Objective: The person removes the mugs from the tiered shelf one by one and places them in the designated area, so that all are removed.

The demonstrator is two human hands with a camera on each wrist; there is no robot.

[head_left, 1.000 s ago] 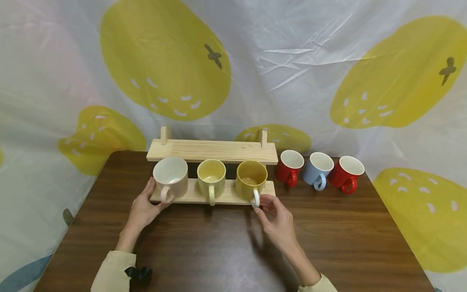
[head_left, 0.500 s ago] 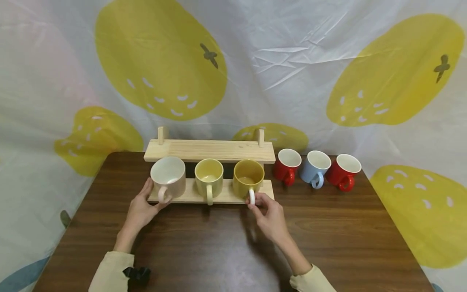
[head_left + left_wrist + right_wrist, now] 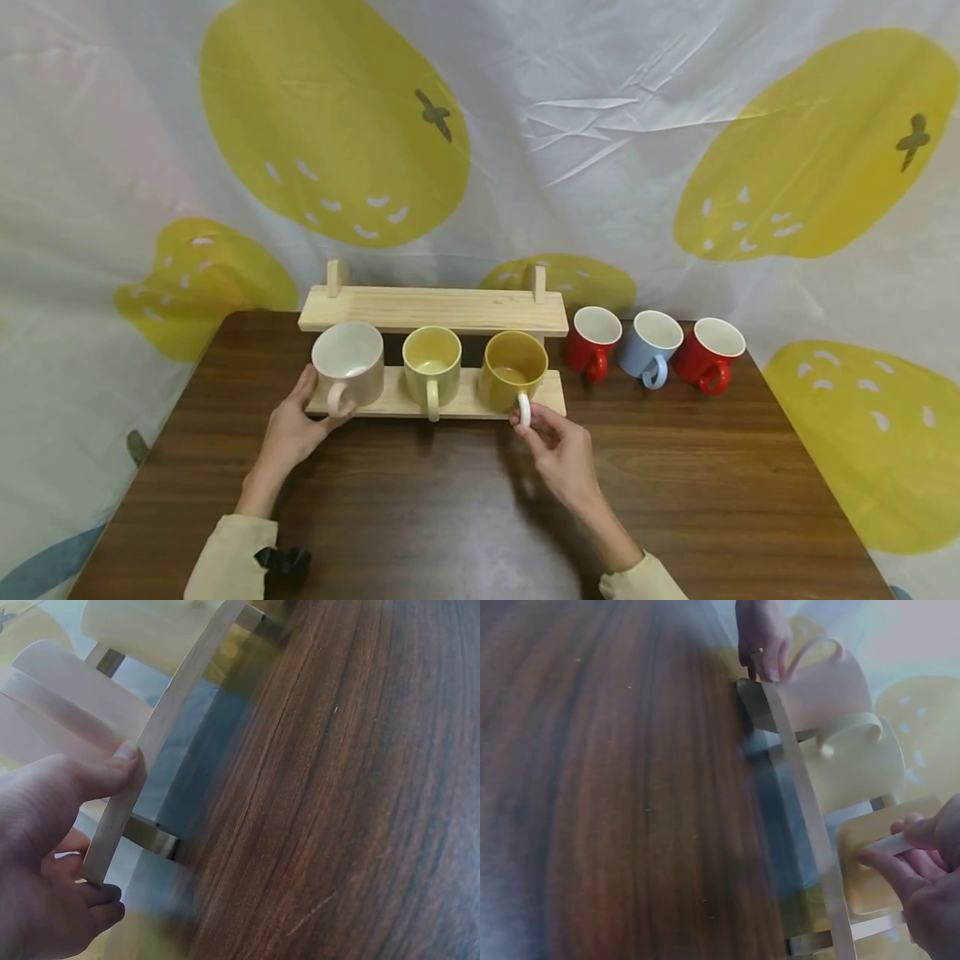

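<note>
In the head view, my left hand (image 3: 294,429) grips the left end of the two-tier wooden shelf's lower board (image 3: 390,406). The left wrist view shows the thumb (image 3: 116,771) against the board's front edge, other fingers curled below. Beside it a pale pink mug (image 3: 367,385) stands on that board, then a light yellow mug (image 3: 450,385). At the right end, my right hand (image 3: 566,458) pinches the white handle (image 3: 525,411) of a mustard-yellow mug (image 3: 495,385) between thumb and fingers. This mug stands upright on the board, its handle facing front.
The shelf's upper board (image 3: 427,310) lies behind the mugs. To the right, on the brown wooden table (image 3: 720,492), stand a red mug (image 3: 581,354), a light blue mug (image 3: 637,358) and another red mug (image 3: 690,362). A lemon-print curtain (image 3: 570,192) hangs behind.
My right hand and the mustard-yellow mug's handle shift slightly left, then back right. The left hand keeps its grip at the board's end. The whole head view sways a little.
</note>
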